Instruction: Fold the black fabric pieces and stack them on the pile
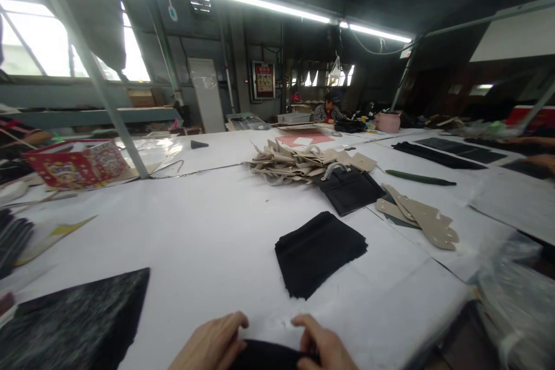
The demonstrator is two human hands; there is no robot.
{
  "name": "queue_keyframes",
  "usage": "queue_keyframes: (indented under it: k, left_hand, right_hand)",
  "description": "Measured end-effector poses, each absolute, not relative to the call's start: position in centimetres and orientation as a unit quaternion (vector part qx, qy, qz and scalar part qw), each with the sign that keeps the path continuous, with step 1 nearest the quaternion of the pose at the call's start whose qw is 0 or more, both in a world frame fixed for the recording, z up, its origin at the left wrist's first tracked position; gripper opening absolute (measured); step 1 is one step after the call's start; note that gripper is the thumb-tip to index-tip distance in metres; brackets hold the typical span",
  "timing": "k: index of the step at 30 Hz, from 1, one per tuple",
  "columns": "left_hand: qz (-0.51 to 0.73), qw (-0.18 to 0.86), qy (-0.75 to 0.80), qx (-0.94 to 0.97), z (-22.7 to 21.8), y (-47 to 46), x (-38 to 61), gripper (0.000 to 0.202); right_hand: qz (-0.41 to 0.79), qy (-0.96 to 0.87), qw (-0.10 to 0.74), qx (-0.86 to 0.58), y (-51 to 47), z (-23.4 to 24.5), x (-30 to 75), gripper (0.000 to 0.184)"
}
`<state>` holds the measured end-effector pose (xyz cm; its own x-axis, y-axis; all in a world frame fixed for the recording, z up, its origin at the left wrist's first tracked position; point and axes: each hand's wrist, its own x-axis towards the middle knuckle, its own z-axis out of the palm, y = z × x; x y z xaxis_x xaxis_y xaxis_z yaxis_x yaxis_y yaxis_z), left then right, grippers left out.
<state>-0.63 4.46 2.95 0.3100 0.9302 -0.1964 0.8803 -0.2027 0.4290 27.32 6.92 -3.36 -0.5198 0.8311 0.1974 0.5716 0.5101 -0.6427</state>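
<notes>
At the bottom edge, a piece of black fabric (271, 354) is stretched between my hands, its lower part cut off by the frame. My left hand (210, 344) grips its left end, fingers curled and index finger bent above it. The right end is pinched in my right hand (324, 348), thumb and fingers closed on it. Just beyond lies a stack of black fabric pieces (321, 253) with slightly ragged edges. Behind that stack, a black bag panel (350, 189) with a grey handle rests against a heap of beige strips (290, 161).
Dark mottled fabric (82, 318) covers the near left corner. Beige shaped pieces (418, 217) and a long dark green tool (420, 177) lie to the right. A pole (108, 110) rises beside a red box (78, 165). Other people sit or reach at the far and side edges.
</notes>
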Motion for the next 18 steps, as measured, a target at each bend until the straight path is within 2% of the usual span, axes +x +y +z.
queue_keyframes:
  k: [2, 4, 6, 8, 13, 18]
  left_hand:
    - [0.104, 0.253, 0.576, 0.77, 3.2, 6.3, 1.2, 0.016]
    - [0.154, 0.249, 0.581, 0.759, 3.6, 9.1, 3.6, 0.017]
    - [0.197, 0.224, 0.597, 0.745, 4.1, 12.3, 6.1, 0.016]
    - [0.225, 0.175, 0.614, 0.736, 4.4, 15.6, 8.1, 0.015]
    - [0.233, 0.123, 0.641, 0.721, 3.7, 21.5, 10.6, 0.013]
    - [0.236, 0.096, 0.659, 0.707, 3.3, 21.2, 9.5, 0.015]
  right_hand:
    - [0.286, -0.798, 0.255, -0.465, 10.4, -0.3, 30.1, 0.047]
    - [0.286, -0.791, 0.24, -0.484, 15.0, 2.8, 32.4, 0.036]
    - [0.246, -0.798, 0.212, -0.507, 19.9, 5.2, 33.9, 0.028]
    - [0.182, -0.803, 0.167, -0.542, 24.6, 6.4, 34.5, 0.029]
    - [0.094, -0.782, 0.148, -0.598, 31.4, 5.0, 33.2, 0.03]
    - [0.038, -0.769, 0.179, -0.613, 31.9, 1.8, 30.7, 0.039]
